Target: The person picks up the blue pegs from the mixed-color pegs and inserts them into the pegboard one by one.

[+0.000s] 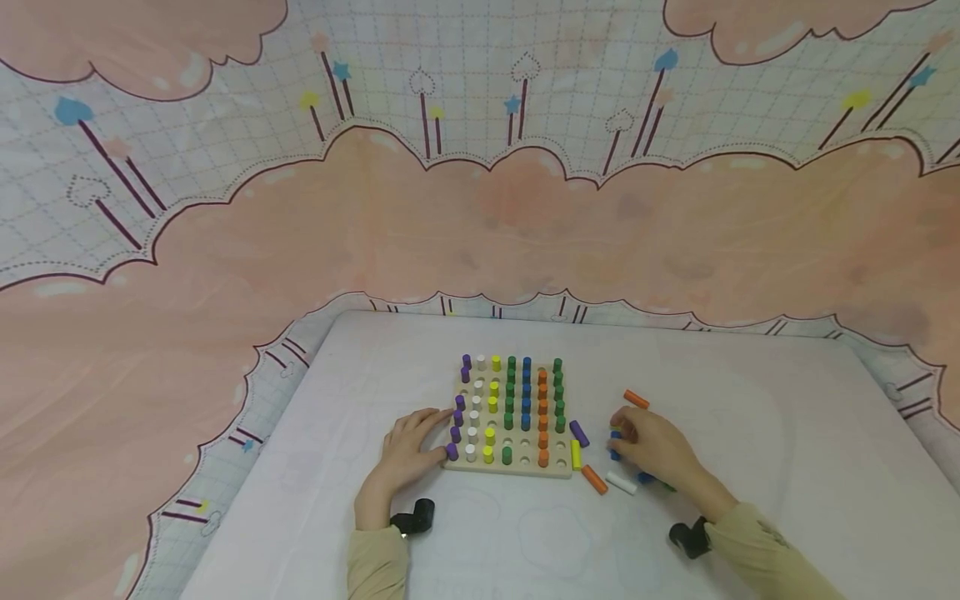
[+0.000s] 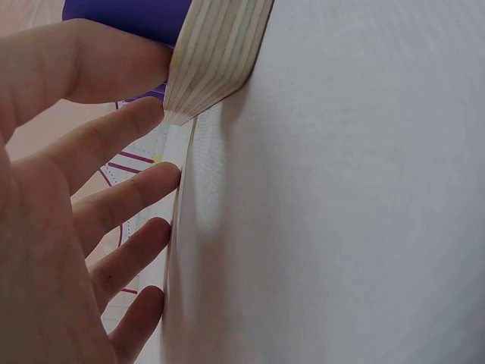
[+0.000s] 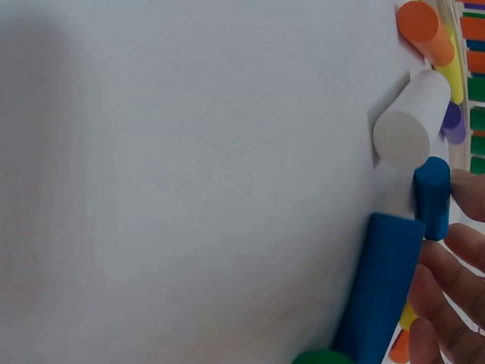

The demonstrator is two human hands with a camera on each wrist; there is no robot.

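A wooden pegboard (image 1: 510, 470) holds columns of purple, white, yellow, green, blue and orange pegs. My left hand (image 1: 411, 448) rests at its left side with fingers spread. In the left wrist view the thumb (image 2: 114, 61) touches the board's edge (image 2: 220, 53) beside a purple peg (image 2: 129, 15). To the right of the board, my right hand (image 1: 660, 446) pinches a blue peg (image 1: 615, 446) between thumb and fingers. In the right wrist view that blue peg (image 3: 433, 201) shows against the fingertips, near another blue peg (image 3: 379, 288) lying on the table.
Loose pegs lie between board and right hand: purple (image 1: 578, 433), yellow (image 1: 576, 456), orange (image 1: 594, 480) and white (image 1: 621, 482). Another orange peg (image 1: 636, 398) lies beyond the hand. A green peg (image 3: 324, 357) lies near the lower blue one. A white cloth (image 1: 375, 358) covers the table.
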